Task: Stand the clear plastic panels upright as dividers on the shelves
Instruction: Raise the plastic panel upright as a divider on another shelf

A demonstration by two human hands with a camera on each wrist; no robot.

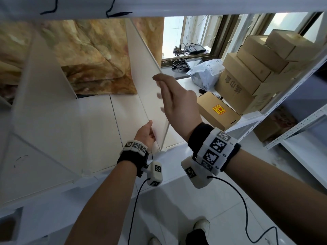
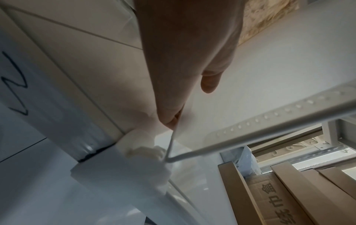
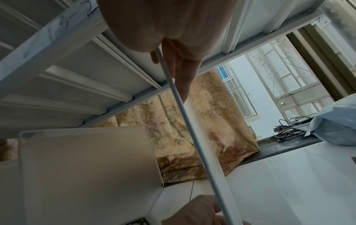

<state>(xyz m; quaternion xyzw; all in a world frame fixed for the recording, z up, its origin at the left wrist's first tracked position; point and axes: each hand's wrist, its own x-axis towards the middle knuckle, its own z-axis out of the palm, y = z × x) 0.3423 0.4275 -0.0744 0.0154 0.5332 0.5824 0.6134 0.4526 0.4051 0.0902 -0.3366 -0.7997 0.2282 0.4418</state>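
Observation:
A frosted clear panel [image 1: 141, 68] stands upright on the white shelf [image 1: 106, 121], running front to back. My left hand [image 1: 146, 134] pinches it just above its lower front corner, thumb on the panel [image 2: 250, 76] face and fingers at its front edge. My right hand [image 1: 169, 92] holds its upper front corner, thumb on the near side and fingers showing through from behind. In the right wrist view the panel's edge [image 3: 202, 144] runs between the thumb and fingers of that hand [image 3: 169, 68]. A small white foot [image 2: 142, 146] sits at the panel's lower corner. A second panel [image 1: 44, 76] stands upright to the left.
The upper shelf [image 1: 159, 6] hangs close overhead. A floral curtain [image 1: 88, 55] hangs behind the shelf. Stacked cardboard boxes [image 1: 247, 76], a box with a yellow label [image 1: 217, 110] and a plastic bag [image 1: 207, 73] lie to the right, beside another metal rack [image 1: 292, 124].

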